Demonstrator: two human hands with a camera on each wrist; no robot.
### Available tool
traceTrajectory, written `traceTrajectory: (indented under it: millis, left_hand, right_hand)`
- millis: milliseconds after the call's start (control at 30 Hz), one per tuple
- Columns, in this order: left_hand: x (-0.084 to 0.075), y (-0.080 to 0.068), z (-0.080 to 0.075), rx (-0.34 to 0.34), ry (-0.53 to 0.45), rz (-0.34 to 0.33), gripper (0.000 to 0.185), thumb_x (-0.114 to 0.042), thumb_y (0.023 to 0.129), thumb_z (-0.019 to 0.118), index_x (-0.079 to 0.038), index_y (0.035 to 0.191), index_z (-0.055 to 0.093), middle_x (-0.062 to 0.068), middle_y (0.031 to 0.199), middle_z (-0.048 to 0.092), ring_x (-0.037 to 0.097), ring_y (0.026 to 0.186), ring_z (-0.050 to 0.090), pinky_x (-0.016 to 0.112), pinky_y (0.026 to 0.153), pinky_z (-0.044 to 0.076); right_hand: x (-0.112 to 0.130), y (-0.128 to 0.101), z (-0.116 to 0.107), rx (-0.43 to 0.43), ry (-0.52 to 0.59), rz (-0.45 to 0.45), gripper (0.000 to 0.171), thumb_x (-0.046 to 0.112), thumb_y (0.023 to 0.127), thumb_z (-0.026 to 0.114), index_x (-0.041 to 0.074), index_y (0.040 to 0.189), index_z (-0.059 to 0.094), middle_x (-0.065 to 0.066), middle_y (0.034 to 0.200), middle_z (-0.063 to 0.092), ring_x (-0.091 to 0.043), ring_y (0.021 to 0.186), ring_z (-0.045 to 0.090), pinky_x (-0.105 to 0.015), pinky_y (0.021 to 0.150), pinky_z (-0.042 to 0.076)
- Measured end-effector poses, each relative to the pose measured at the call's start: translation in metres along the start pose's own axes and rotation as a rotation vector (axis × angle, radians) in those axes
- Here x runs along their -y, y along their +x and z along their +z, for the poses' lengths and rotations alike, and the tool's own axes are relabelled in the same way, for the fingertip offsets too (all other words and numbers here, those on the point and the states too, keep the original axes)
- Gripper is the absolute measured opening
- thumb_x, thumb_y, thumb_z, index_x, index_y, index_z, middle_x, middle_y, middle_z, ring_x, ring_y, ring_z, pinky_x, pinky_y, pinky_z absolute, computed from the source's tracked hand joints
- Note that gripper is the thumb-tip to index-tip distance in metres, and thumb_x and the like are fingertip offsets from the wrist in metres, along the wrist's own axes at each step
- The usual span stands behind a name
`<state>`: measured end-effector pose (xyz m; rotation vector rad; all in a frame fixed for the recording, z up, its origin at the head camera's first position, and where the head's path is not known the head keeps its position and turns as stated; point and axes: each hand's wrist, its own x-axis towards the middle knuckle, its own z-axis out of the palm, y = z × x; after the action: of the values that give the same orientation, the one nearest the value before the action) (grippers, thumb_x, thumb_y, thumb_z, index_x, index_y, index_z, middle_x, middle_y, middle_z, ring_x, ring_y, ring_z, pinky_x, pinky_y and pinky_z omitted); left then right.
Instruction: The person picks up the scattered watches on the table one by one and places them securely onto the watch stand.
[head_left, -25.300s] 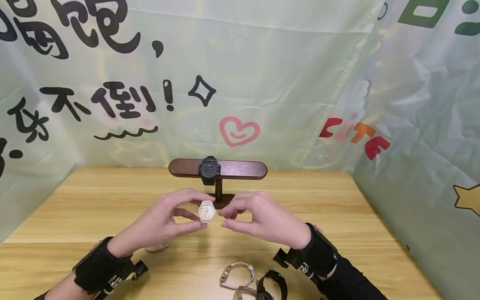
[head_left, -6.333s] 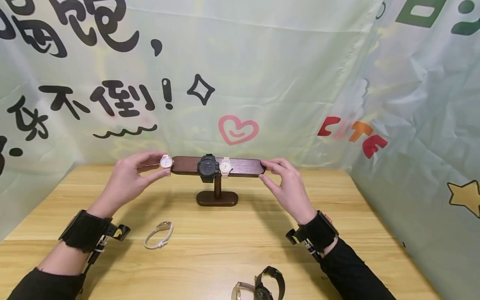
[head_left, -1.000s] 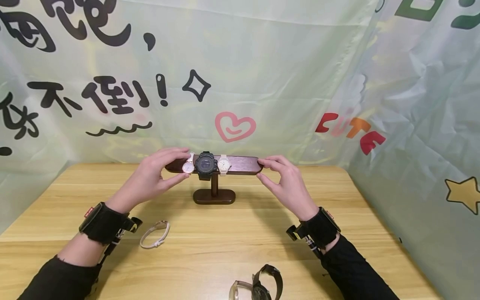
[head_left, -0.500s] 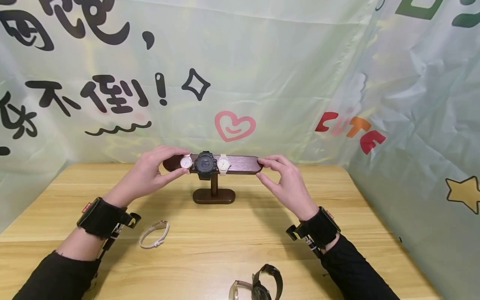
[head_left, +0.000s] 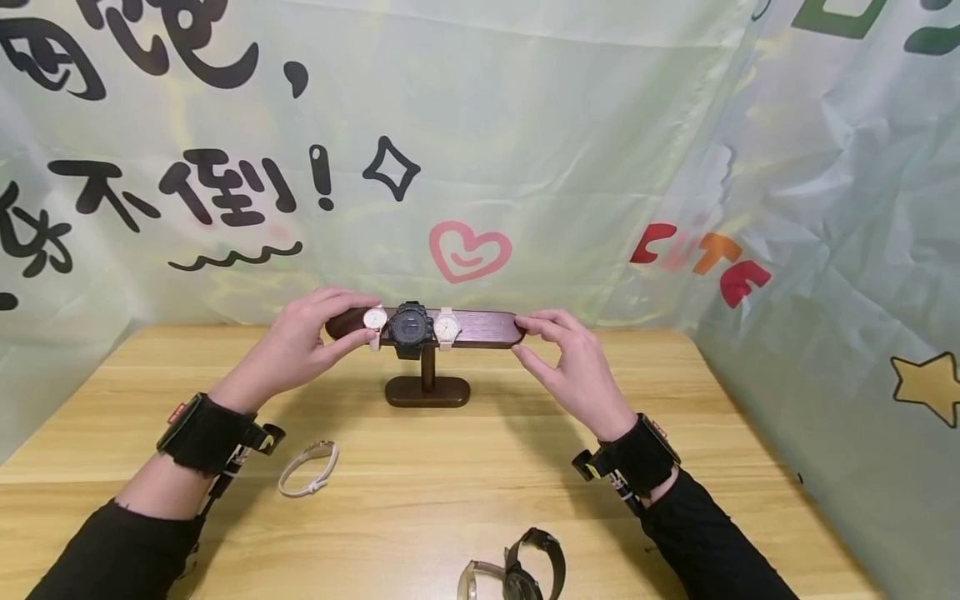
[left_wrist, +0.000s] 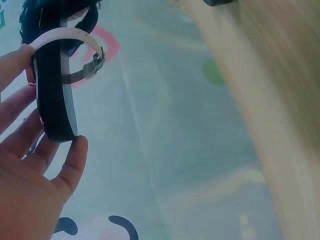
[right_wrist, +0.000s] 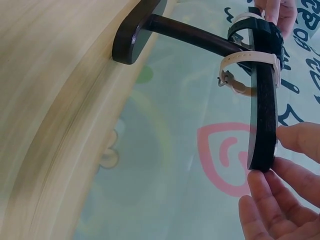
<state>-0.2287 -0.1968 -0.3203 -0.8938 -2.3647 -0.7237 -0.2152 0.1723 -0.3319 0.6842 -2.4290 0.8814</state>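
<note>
My left hand (head_left: 303, 343) pinches a white-strapped wristwatch (head_left: 375, 319) between thumb and fingers, near the left end of a dark wooden watch stand (head_left: 491, 328). Its strap (left_wrist: 70, 34) is buckled around the bar in the left wrist view. Just right of it on the bar sits a chunky black watch (head_left: 411, 326), and beyond that a cream watch (head_left: 447, 327). My right hand (head_left: 576, 367) holds the bar's right end with its fingertips. The right wrist view shows the cream watch's strap (right_wrist: 248, 56) looped around the bar.
A white-banded watch (head_left: 322, 482) lies on the wooden table (head_left: 420, 508) at front left. At the near edge lie a black watch (head_left: 555, 558) and a brown-strapped watch (head_left: 471, 581), partly cut off. A printed cloth (head_left: 570, 167) hangs behind the table.
The cream watch has joined the black one on the bar. My left hand has slid the white-strapped watch rightward from the bar's left end, and lately turned its face slightly upward.
</note>
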Motion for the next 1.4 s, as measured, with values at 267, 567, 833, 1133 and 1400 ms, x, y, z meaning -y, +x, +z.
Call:
traceTrajectory:
  millis: [267, 567, 833, 1133, 1400]
  left_hand:
    - [0.0, -0.004, 0.002, -0.019, 0.005, -0.014, 0.043, -0.025, 0.09, 0.077, -0.022, 0.131, 0.066, 0.0, 0.125, 0.067, 0.014, 0.101, 0.065, 0.031, 0.076, 0.053]
    - [0.001, -0.008, 0.003, -0.027, 0.007, 0.005, 0.048, -0.026, 0.087, 0.08, -0.02, 0.132, 0.066, -0.001, 0.126, 0.065, 0.006, 0.09, 0.061, 0.02, 0.064, 0.047]
    - [-0.001, -0.01, 0.001, -0.045, 0.016, -0.018, 0.048, -0.03, 0.086, 0.081, -0.023, 0.131, 0.065, -0.004, 0.13, 0.063, 0.012, 0.11, 0.062, 0.028, 0.083, 0.051]
    - [-0.012, -0.014, -0.007, -0.133, 0.036, 0.011, 0.049, -0.02, 0.083, 0.083, -0.018, 0.129, 0.067, 0.001, 0.13, 0.062, 0.019, 0.118, 0.059, 0.037, 0.092, 0.052]
    - [-0.036, -0.02, -0.014, -0.192, 0.014, 0.085, 0.044, -0.017, 0.081, 0.083, -0.013, 0.122, 0.07, 0.0, 0.119, 0.066, 0.017, 0.108, 0.062, 0.02, 0.095, 0.048]
  right_hand:
    - [0.0, 0.0, 0.0, 0.002, 0.007, -0.001, 0.038, 0.027, 0.093, 0.074, 0.011, 0.128, 0.069, -0.004, 0.122, 0.064, -0.022, 0.11, 0.064, -0.042, 0.093, 0.055]
    - [0.001, -0.001, 0.001, 0.003, 0.011, -0.005, 0.038, 0.027, 0.093, 0.074, 0.011, 0.127, 0.069, -0.004, 0.122, 0.064, -0.022, 0.11, 0.063, -0.042, 0.093, 0.055]
    - [0.001, -0.001, 0.0, 0.012, 0.007, -0.002, 0.038, 0.027, 0.093, 0.073, 0.012, 0.127, 0.069, -0.004, 0.123, 0.064, -0.022, 0.113, 0.062, -0.042, 0.091, 0.054]
    - [0.0, -0.002, -0.003, 0.028, -0.012, -0.007, 0.038, 0.029, 0.093, 0.073, 0.013, 0.128, 0.069, -0.004, 0.125, 0.064, -0.023, 0.115, 0.061, -0.041, 0.091, 0.054]
    - [0.005, -0.001, -0.008, 0.034, -0.02, -0.033, 0.036, 0.029, 0.094, 0.072, 0.015, 0.127, 0.069, -0.002, 0.124, 0.064, -0.02, 0.111, 0.061, -0.036, 0.084, 0.051]
